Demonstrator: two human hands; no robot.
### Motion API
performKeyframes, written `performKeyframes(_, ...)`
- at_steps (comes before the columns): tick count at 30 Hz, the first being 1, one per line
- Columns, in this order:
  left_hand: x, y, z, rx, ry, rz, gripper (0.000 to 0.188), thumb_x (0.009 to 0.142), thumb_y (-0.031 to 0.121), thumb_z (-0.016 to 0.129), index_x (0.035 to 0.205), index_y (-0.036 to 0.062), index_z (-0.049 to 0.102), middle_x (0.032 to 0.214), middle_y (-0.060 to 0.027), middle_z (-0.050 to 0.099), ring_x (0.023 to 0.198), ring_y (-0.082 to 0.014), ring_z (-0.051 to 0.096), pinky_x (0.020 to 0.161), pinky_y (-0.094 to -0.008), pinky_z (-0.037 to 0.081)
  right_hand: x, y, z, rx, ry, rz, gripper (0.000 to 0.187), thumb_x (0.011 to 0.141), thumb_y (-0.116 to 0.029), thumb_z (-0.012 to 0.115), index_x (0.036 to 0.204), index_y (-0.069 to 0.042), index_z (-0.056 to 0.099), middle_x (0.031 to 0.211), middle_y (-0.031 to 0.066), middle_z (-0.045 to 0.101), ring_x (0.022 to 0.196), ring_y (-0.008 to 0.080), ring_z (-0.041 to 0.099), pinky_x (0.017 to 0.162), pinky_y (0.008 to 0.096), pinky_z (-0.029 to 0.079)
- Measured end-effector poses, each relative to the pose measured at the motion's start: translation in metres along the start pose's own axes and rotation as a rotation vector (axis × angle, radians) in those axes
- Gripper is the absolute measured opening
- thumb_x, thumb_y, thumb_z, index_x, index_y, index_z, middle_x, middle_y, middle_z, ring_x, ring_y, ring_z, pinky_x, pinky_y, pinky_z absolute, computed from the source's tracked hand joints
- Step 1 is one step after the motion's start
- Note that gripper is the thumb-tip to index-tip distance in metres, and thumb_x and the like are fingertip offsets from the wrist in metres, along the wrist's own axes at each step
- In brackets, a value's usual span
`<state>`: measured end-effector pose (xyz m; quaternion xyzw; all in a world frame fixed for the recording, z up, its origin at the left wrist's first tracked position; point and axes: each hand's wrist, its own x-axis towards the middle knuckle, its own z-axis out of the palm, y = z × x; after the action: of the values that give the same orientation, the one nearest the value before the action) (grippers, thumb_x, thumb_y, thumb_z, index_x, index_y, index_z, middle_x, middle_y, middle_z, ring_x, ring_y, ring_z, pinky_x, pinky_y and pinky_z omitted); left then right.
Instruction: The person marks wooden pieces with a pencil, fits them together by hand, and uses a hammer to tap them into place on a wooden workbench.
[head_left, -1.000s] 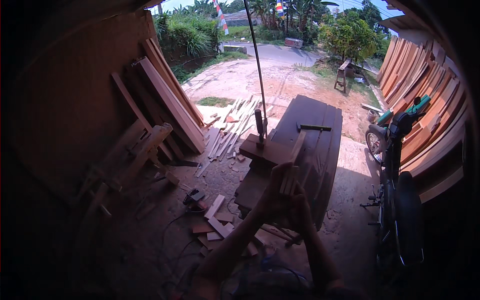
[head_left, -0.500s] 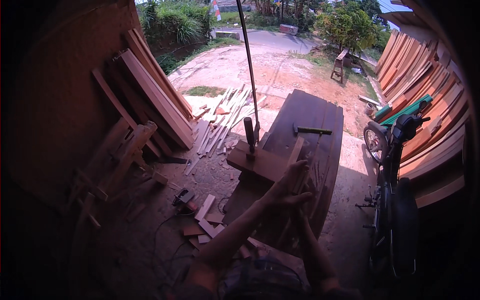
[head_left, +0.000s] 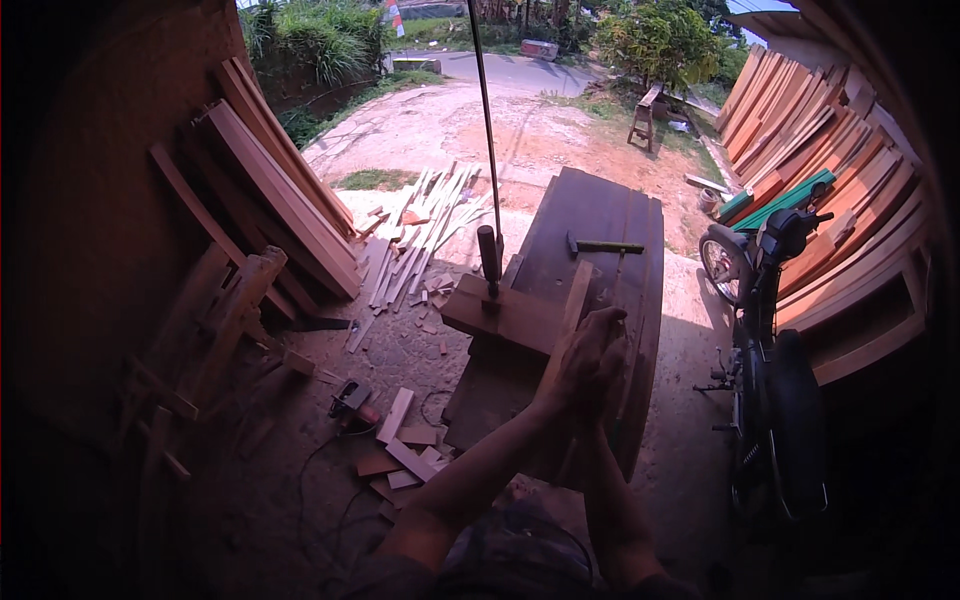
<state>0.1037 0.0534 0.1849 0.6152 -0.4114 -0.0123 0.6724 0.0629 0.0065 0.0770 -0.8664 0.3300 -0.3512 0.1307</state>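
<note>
Treat the long, straight, brown wooden strip (head_left: pixel 575 298) as likely light and stiff, best gripped mid-length; cannot tell the hold of the bare fingers (head_left: pixel 606 321).

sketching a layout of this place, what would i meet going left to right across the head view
Tall brown wooden boards leaning by the left wall, thin pale wooden strips on the ground, the bare left hand, a small wooden trestle outside, a black motorcycle.
</note>
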Motion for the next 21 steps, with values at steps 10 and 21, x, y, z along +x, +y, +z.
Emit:
performKeyframes(10, -0.004, 0.008, -0.009, -0.128, 0.004, -0.083, 0.054, 0.087, 0.023, 0.056, 0.135, 0.0004, 0.049, 0.131, -0.0241, 0.054, 0.122, -0.0366, 0.054, 0.104, -0.0416, 0.042, -0.005, -0.014, 0.000, -0.671, 0.331, -0.199, 0.032, 0.098, -0.016, 0.053, 0.125, -0.002, 0.058, 0.117, 0.0144, 0.063, 0.101, 0.0254, 0.067, 0.086, 0.0311, 0.056)
performKeyframes(21, -0.002, -0.017, -0.005, -0.148, -0.006, 0.019, 0.050, 0.090, 0.012, 0.050, 0.137, -0.0031, 0.041, 0.116, -0.0104, 0.052, 0.098, -0.0139, 0.055, 0.086, -0.0282, 0.048, 0.011, -0.037, -0.019, -0.664, 0.022, -0.025, 0.028, 0.099, -0.017, 0.051, 0.124, -0.006, 0.059, 0.113, 0.0069, 0.064, 0.100, 0.0192, 0.067, 0.081, 0.0276, 0.055)
